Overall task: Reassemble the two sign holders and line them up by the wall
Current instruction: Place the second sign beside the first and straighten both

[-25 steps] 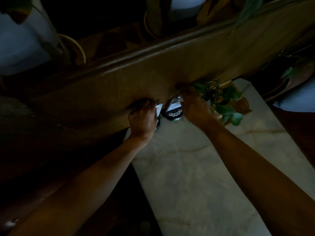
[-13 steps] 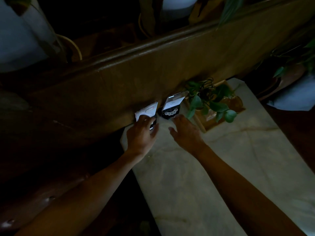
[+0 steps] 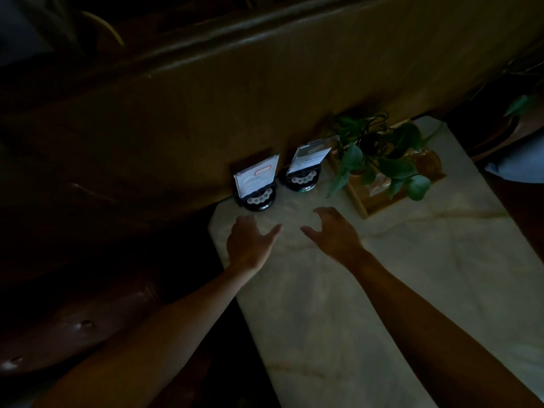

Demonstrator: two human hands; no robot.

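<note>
Marble tabletop (image 3: 382,290): two sign holders (image 3: 257,184) beside potted plant (image 3: 379,154); left hand (image 3: 250,245), right hand (image 3: 335,234) empty (fingers spread).

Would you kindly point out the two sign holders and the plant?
Left sign holder (image 3: 256,179): head view, on its clear card panel.
Right sign holder (image 3: 303,180): head view, on its round black base.
Plant (image 3: 396,167): head view, on a leaf.

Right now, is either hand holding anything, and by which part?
Nothing is held. The left hand and right hand hover open over the marble table, apart from both sign holders.
</note>
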